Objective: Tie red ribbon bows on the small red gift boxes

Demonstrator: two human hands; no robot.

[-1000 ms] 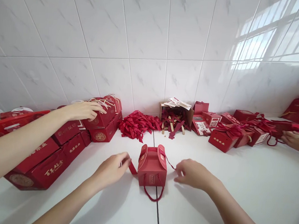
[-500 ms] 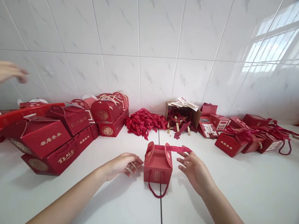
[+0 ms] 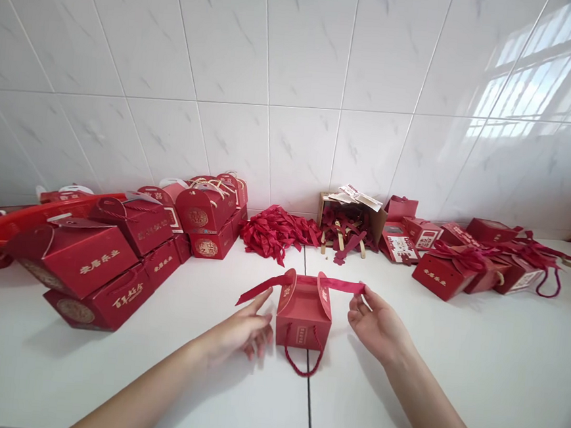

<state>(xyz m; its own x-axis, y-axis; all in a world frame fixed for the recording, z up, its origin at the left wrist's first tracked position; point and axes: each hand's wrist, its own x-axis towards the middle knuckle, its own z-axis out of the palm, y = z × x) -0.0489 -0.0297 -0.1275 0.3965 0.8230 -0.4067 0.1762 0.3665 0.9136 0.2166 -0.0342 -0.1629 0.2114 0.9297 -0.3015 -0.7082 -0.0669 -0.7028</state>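
I see a small red box (image 3: 303,311) at the bench (image 3: 452,359) centre. My right hand (image 3: 378,323) pinches its ribbon (image 3: 344,285) at 3 o'clock; my left hand (image 3: 241,332) sits at 9 o'clock, fingers loosely spread, forefinger touching the ribbon's other tail.

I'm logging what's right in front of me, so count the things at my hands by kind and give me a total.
Small red gift box: 1
Red ribbon through its top: 1
Red cord handle at its front: 1
Hands, left and right: 2
Total: 5
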